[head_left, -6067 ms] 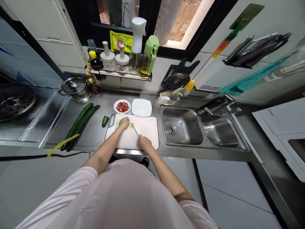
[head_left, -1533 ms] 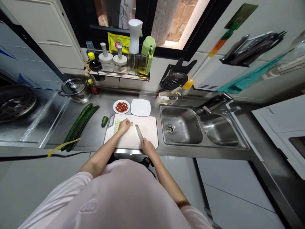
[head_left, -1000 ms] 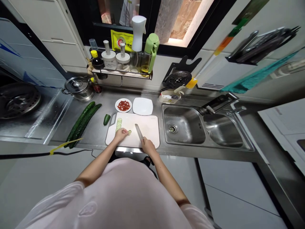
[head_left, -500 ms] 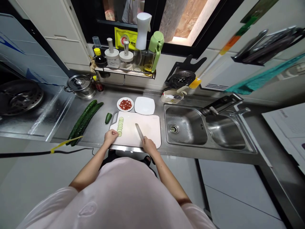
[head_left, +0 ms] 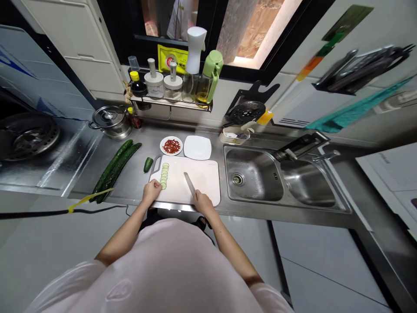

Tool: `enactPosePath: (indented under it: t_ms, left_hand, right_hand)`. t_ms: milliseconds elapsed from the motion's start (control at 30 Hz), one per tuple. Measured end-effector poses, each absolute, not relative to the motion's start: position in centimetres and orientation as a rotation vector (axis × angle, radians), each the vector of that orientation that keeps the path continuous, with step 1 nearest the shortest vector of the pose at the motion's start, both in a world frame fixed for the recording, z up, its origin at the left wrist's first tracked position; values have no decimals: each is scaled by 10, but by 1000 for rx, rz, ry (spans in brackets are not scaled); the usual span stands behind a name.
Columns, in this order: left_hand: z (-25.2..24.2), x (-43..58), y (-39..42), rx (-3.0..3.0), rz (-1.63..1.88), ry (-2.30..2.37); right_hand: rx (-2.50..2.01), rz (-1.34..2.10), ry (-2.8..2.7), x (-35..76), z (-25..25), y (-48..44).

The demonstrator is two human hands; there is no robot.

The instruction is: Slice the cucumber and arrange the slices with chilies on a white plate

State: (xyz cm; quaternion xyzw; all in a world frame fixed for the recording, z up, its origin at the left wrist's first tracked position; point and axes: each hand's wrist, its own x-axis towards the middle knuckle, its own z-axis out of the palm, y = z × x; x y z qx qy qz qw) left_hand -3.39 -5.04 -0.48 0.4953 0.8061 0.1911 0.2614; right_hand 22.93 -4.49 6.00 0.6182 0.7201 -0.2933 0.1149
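My right hand (head_left: 202,202) grips the black-less handle end of a kitchen knife (head_left: 189,184), whose steel blade stands upright-edged over the middle of a white plastic cutting board (head_left: 202,184). My left hand (head_left: 151,191) rests at the board's lower left edge, its fingers at the bottom of a neat row of thin cucumber slices (head_left: 164,176). A short cucumber end piece (head_left: 148,164) lies on the steel counter beside the board. Further left lie two whole dark green cucumbers (head_left: 117,169).
Behind the board stand a round plate of chopped red chili (head_left: 171,146) and a white square plate (head_left: 196,147). A steel double sink (head_left: 250,178) lies right. A lidded steel pot (head_left: 110,121) and stove burner stand left. A yellow strip and black cable (head_left: 87,198) cross the counter's front.
My left hand has moved left and toward me, away from the knife. The loose slice has joined the row of slices. The knife stays in my right hand, and the view has shifted slightly.
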Motion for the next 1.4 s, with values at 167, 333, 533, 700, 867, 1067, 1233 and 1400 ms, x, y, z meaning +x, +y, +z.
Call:
enactPosePath:
  t_ms: [167,333,533,700,867,1067,1233,1400]
  left_hand:
    - [-6,-34,-51,1342,552,2169]
    - [-6,-34,-52,1336,545,2182]
    - [-5,-34,-53,1348,503,2189]
    - [-7,-34,-53,1376,511,2179]
    - [-10,-35,-54,1385,539,2171]
    - [-13,-35,-54,1394,539,2167]
    - [-12,-34,-54,1411,542,2175]
    - [-12,-34,-54,1417,540,2168]
  right_hand:
    - [1798,-839,2132,228,55,-44]
    - [1812,-827,2133,229,52,-43]
    - [1845,-800,2131,232,50,-42]
    - [2000,-832,2168,244,43,-37]
    - [2295,-884,2148,271,24,-22]
    - [2501,-1098,2040,299,-3,-4]
    - [2541,-1079,1945,307,-11,4]
    - [2516,-782,1911,305,-2,6]
